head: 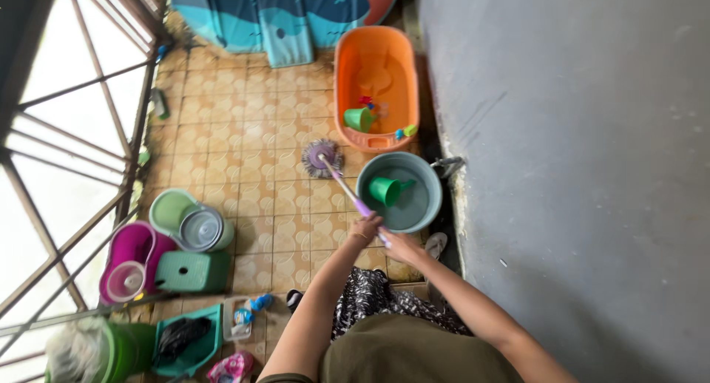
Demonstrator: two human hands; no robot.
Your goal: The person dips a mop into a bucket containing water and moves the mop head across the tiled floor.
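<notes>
Both hands, left (365,228) and right (399,244), are closed around the mop handle (347,191). Beyond the grip, the mop head (322,159) rests flat on the floor tiles (244,139), beside the grey basin (433,182). Step in hand: mopping. A further stroke requires maintained two-handed hold.

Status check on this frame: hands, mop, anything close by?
Left hand and right hand both grip the purple-handled mop. Mop head on tiled floor. Grey water basin beside it.
</notes>
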